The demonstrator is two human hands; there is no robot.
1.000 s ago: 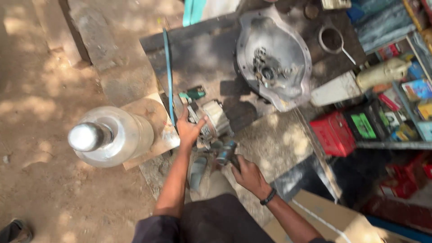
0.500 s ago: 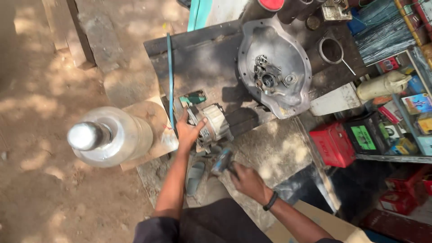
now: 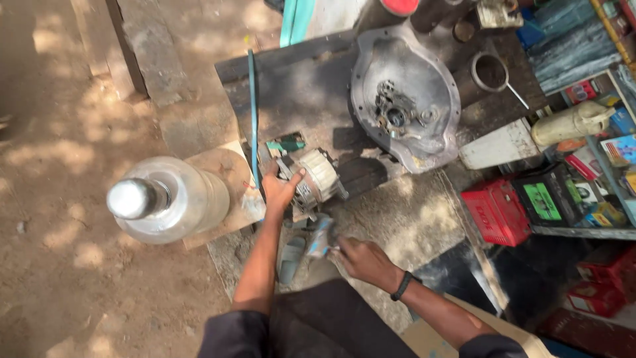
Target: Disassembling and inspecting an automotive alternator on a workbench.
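Note:
My left hand (image 3: 281, 189) grips a grey-white alternator (image 3: 317, 178) that rests at the near edge of a dark wooden board (image 3: 301, 86). My right hand (image 3: 362, 261) holds a small grey-blue tool or part (image 3: 320, 237) just below the alternator; what it is stays unclear. A black band sits on my right wrist. A small green piece (image 3: 286, 144) lies on the board just above my left hand.
A large metal bell housing (image 3: 405, 99) lies on the board to the right. A shiny metal cylinder (image 3: 165, 199) stands on a wooden plank at left. A blue rod (image 3: 252, 113) runs up the board. Red boxes (image 3: 497, 212) and cluttered shelves fill the right side.
The view has shifted slightly. My right hand with the small part has moved a little lower and right; my left hand stays on the alternator.

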